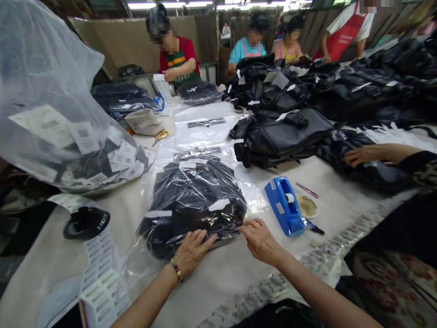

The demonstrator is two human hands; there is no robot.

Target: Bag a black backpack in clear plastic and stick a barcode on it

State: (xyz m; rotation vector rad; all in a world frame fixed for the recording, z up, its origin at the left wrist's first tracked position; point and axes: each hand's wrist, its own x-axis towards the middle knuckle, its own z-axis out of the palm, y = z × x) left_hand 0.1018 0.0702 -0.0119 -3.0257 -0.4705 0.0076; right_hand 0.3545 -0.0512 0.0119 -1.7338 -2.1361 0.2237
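Note:
In front of me a black backpack (194,196) lies inside a clear plastic bag (254,193) on the table. My left hand (194,248) rests on the bag's near edge, fingers stretched out over the plastic. At the near right corner, my right hand (261,241) is closed, pinching the plastic between thumb and fingers. White paper tags show through the film. A blue tape dispenser (286,207) stands just right of my right hand, with a pink-handled small tool (307,189) and a round tape roll (307,206) beside it.
Left are a label roll (102,273), a black ring-shaped holder (87,222) and a large translucent sack (44,109) of tags. Beyond lie flat plastic bags (205,130), scissors (160,136) and another black backpack (287,136). A co-worker's hand (365,155) touches black bags at right.

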